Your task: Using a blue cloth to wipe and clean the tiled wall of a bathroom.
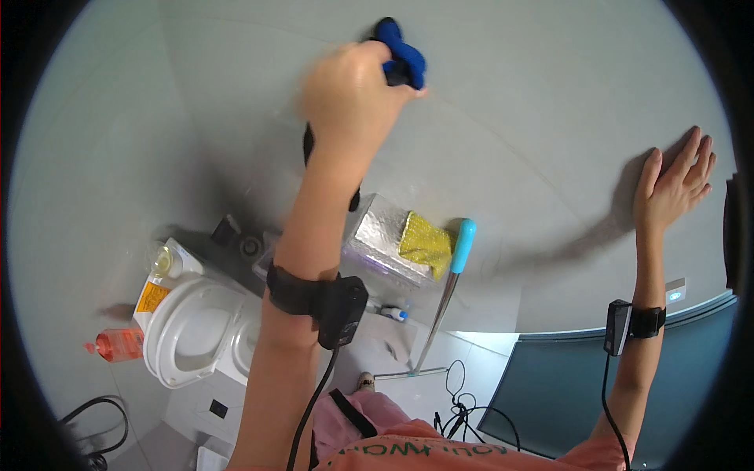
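Note:
My left hand (353, 86) is raised at the upper middle, closed around a bunched blue-and-black cloth (408, 63) against the grey wall (503, 94). The hand is somewhat smeared by motion. Black bits show beside and below the wrist, partly hidden by the forearm; I cannot tell whether they belong to the cloth. Far to the right, my right hand (677, 184) lies flat on the wall, its fingers stretched out and holding nothing. Each forearm wears a black strap with a small box and a cable.
Below my left arm are a white toilet (188, 337), a silvery shelf box (381, 228) with a yellow cloth (426, 242), and a squeegee (463, 247) with a turquoise handle. An orange container (122, 345) stands at left. Black cables (471, 420) lie on the floor beside a dark door (550, 385).

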### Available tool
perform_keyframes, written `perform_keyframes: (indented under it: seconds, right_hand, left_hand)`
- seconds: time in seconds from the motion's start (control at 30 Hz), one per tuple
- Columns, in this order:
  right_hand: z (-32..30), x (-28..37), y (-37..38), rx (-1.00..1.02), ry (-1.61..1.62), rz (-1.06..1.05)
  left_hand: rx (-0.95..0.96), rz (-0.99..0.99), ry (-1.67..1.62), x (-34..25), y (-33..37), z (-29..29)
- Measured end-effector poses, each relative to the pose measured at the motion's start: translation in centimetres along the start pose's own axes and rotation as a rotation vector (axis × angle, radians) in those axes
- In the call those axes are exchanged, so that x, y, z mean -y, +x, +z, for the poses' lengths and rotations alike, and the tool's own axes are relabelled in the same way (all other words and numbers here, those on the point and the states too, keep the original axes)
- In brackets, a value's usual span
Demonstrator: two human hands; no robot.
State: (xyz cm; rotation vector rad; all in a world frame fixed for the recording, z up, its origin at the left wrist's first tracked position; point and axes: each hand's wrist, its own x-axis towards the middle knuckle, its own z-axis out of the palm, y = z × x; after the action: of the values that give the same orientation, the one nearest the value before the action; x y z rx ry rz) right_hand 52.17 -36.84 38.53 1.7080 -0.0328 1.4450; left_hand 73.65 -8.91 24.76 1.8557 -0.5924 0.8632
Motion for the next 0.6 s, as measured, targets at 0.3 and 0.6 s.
perform_keyframes:
  seconds: [0.3,0.6]
  right_hand:
    - [0.1,-0.1,-0.3,-0.003,-0.014,0.008]
    - [0.1,-0.3,-0.4,-0.009,-0.01,0.017]
  left_hand:
    - [0.081,-0.123,-0.029,0.1,0.0,-0.4]
    - [0.063,-0.088,-0.1,-0.1,0.0,-0.4]
